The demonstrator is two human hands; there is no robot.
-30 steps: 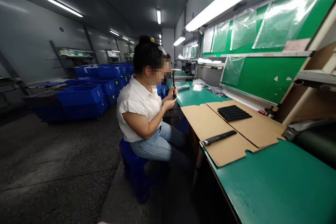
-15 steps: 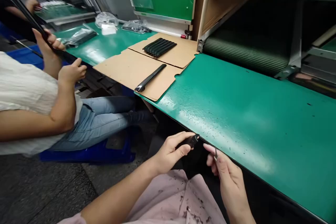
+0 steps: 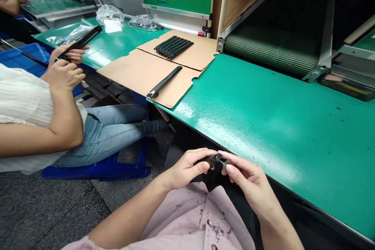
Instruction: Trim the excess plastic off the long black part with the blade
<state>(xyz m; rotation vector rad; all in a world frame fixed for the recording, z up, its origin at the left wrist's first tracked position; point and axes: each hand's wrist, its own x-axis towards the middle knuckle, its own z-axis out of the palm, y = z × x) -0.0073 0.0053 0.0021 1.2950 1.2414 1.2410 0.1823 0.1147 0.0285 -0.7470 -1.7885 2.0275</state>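
Observation:
My left hand (image 3: 186,170) is shut on a small black rubbery piece (image 3: 211,160), which shows between thumb and fingers. My right hand (image 3: 247,175) pinches a thin small pick-like tool (image 3: 222,160), whose tip touches the black piece. Dark shavings lie on the green bench mat (image 3: 263,133) and on my pink smock (image 3: 215,228). To the left, a co-worker's hands (image 3: 66,72) hold a long black strip (image 3: 83,39). One black strip (image 3: 164,82) lies on a cardboard sheet (image 3: 146,74), and several more lie side by side (image 3: 173,47) farther back.
The bench edge runs just beyond my hands. A co-worker sits at the left on a blue stool (image 3: 96,170), beside a blue crate (image 3: 22,56). Plastic bags (image 3: 145,22) lie on the far bench, and a ribbed dark green roll (image 3: 271,50) sits behind the mat.
My right hand has moved closer to my left, bringing the tool against the black piece. The co-worker's black strip has swung from a steep slant to a lower one.

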